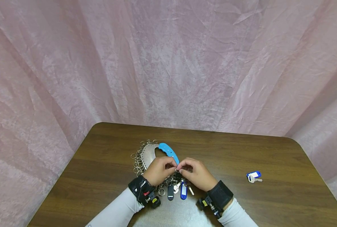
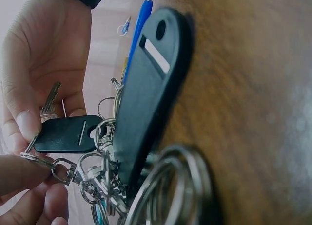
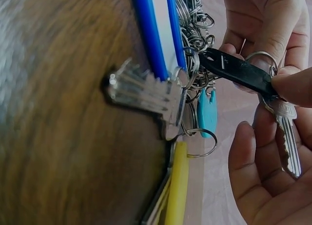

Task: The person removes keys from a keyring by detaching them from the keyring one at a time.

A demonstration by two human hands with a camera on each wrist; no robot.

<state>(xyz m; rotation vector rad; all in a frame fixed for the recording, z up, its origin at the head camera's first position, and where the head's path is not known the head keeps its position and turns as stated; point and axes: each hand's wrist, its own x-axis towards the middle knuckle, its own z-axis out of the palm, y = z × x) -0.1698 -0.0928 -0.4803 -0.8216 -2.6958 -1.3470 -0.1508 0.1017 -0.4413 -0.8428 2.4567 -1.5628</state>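
Note:
My left hand (image 1: 157, 171) and right hand (image 1: 197, 174) meet over a key holder, a curved metal plate (image 1: 148, 154) with a blue handle (image 1: 168, 151) and many split rings along its edge. Between thumb and finger, the left hand pinches a split ring (image 2: 38, 159) joined to a small swivel clasp (image 2: 72, 173). The right hand pinches a key (image 3: 289, 144) by its head, beside the end of a black key tag (image 3: 236, 71). The key's toothed blade points toward the right palm. Part of the holder is hidden under the hands.
Hanging toward me on the brown table (image 1: 106, 189) are a dark tag (image 1: 170, 193), a blue tag (image 1: 183, 191) and keys. A yellow tag (image 3: 177, 186) and a turquoise piece (image 3: 208, 115) show close up. A blue tag with a key (image 1: 254, 175) lies off to the right.

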